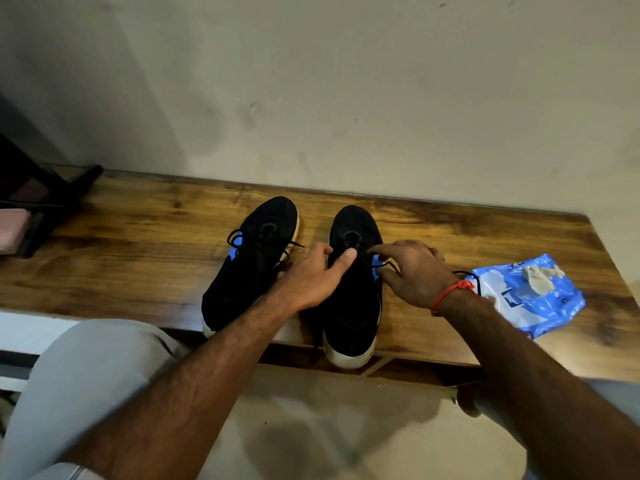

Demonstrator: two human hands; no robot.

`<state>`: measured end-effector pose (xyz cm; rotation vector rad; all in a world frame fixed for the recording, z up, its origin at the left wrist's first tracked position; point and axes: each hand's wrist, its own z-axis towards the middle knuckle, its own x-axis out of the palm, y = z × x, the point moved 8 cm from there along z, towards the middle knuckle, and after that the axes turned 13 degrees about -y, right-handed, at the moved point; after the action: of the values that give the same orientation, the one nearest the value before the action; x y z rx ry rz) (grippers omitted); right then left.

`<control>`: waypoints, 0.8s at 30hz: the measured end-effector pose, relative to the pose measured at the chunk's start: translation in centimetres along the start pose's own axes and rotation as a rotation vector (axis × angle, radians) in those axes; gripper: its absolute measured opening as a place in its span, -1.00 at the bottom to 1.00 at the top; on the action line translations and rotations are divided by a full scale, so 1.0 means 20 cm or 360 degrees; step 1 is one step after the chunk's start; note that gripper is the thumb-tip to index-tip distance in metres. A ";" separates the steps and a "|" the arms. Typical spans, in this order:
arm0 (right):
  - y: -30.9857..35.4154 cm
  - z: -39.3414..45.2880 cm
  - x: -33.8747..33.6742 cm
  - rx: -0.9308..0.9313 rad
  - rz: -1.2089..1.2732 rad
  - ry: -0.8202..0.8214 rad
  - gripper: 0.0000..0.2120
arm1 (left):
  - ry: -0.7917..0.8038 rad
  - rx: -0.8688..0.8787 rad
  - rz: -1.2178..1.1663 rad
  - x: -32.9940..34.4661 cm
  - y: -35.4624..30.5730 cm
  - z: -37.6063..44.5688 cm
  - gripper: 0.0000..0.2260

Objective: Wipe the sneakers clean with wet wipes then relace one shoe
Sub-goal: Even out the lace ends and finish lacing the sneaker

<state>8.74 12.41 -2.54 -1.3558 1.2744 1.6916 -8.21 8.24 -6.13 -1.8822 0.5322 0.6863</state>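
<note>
Two black sneakers are sitting side by side on the table point(138, 244), heels overhanging its near edge. The left hand point(311, 278) is pinching the right sneaker point(351, 299) at its lacing; the right hand point(415, 271) is pinching its lace point(389, 264), whose far end is hidden behind the wrist. The left sneaker point(249, 268) is sitting laced. A wipe point(540, 277) is lying crumpled on the pack point(540, 306), right.

- Two sneakers: left sneaker point(251, 268) and right sneaker point(353, 289), side by side, frame centre, on the desk point(138, 244).
- Wipes pack point(530, 296): right of them, mid-right of frame.
</note>
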 end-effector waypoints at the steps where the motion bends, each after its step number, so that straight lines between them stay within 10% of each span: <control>1: 0.01 0.00 -0.01 -0.0029 0.0068 -0.0009 -0.70 | 0.0026 0.0013 0.0001 -0.02 0.00 0.00 -0.40; 5: 0.04 0.00 -0.03 -0.0090 0.0153 -0.0056 -0.81 | -0.0078 0.0147 0.0192 -0.12 0.01 0.03 -0.81; 15: 0.01 0.01 -0.03 -0.0041 0.0009 -0.0060 -0.85 | -0.0293 0.0217 0.0547 -0.19 0.01 0.03 -0.83; 24: 0.05 0.01 -0.01 -0.0156 0.0421 -0.0080 -0.89 | -0.0180 0.0133 0.0030 -0.13 -0.02 0.00 -0.76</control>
<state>7.85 12.25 -2.03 -1.2335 1.4079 1.9777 -9.99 8.46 -4.10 -1.7516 0.4991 0.7666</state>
